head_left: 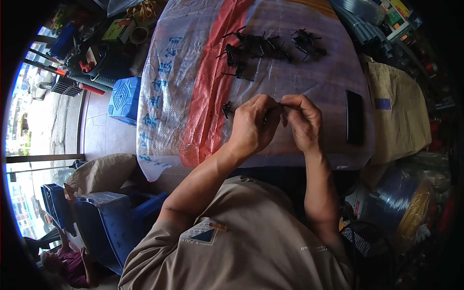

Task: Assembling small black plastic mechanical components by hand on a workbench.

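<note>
My left hand (253, 121) is closed around a small black part (267, 116), most of which the fingers hide. Close against it, my right hand (304, 121) pinches at the end of this part with thumb and forefinger. Both hands are just above the covered table. One small black piece with thin prongs (226, 109) lies beside my left hand. Farther back, several similar black pronged pieces lie in a loose cluster (263, 46), with another small group (305, 43) to its right. Their exact kind is too small to tell.
A woven plastic sheet with a red stripe (205, 96) covers the table. A flat black rectangular object (354, 117) lies near the right edge. A blue stool (124, 100) stands left, a blue chair (104, 217) lower left, and a tan sack (398, 111) right. Another person (72, 266) is at lower left.
</note>
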A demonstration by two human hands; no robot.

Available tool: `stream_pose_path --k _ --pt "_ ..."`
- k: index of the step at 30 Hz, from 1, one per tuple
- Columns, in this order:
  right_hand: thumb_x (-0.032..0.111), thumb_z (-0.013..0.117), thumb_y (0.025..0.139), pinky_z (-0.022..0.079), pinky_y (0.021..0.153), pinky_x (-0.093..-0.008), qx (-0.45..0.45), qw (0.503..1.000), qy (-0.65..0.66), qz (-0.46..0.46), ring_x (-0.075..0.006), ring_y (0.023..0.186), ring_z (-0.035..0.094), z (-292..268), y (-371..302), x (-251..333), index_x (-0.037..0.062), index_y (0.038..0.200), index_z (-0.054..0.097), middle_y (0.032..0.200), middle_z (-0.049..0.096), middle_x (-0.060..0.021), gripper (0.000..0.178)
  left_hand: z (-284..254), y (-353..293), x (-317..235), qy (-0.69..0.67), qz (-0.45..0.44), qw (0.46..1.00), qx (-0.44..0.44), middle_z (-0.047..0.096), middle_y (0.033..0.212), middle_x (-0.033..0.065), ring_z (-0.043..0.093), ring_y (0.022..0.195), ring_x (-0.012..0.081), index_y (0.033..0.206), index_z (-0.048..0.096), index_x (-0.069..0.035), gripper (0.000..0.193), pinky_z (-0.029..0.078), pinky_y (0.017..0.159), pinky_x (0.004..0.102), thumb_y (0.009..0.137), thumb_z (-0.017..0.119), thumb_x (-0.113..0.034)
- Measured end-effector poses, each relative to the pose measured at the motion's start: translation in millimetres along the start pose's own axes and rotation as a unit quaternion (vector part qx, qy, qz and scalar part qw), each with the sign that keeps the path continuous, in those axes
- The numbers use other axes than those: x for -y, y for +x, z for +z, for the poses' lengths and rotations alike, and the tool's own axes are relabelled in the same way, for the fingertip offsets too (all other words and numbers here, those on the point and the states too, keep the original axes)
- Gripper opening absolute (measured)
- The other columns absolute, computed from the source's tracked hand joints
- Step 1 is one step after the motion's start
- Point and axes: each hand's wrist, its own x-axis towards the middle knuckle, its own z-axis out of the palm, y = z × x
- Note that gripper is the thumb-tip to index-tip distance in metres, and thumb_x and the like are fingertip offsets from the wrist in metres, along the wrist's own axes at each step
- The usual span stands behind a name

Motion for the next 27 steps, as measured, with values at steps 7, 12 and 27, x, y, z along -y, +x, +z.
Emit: stream_pose_path --k 7,12,27 --pt "0.01 0.059 0.091 0.044 0.068 -0.0214 0.02 0.996 0.002 0.088 -0.007 0.074 0.053 5 -1 21 0.0003 0.103 0.061 0.083 0.059 -0.0012 0.015 -13 1 -3 -0.354 -0.278 0.892 0.039 0.06 0.082 0.0022 0.051 0.066 0.0086 0.102 0.059 -0.003 0.019 0.041 0.059 0.0229 0.095 0.056 -0.02" --pt "0.013 0.06 0.093 0.044 0.059 -0.0211 0.063 0.989 -0.045 0.122 -0.0068 0.066 0.054 -11 -3 19 0.0009 0.099 0.062 0.075 0.059 0.0006 0.013 -24 2 -4 -0.272 -0.254 0.915 0.155 0.062 0.088 0.0032 0.054 0.07 0.0103 0.11 0.059 0.002 0.03 0.045 0.063 0.0251 0.095 0.057 -0.024" --pt "0.008 0.058 0.089 0.042 0.053 -0.0213 0.183 0.957 -0.111 0.196 -0.0044 0.058 0.051 6 50 28 0.0009 0.094 0.061 0.069 0.057 0.0013 0.009 -30 7 15 -0.201 -0.217 0.953 0.068 0.065 0.084 0.0114 0.061 0.07 0.0162 0.108 0.057 0.003 0.025 0.049 0.064 0.0282 0.087 0.055 -0.011"
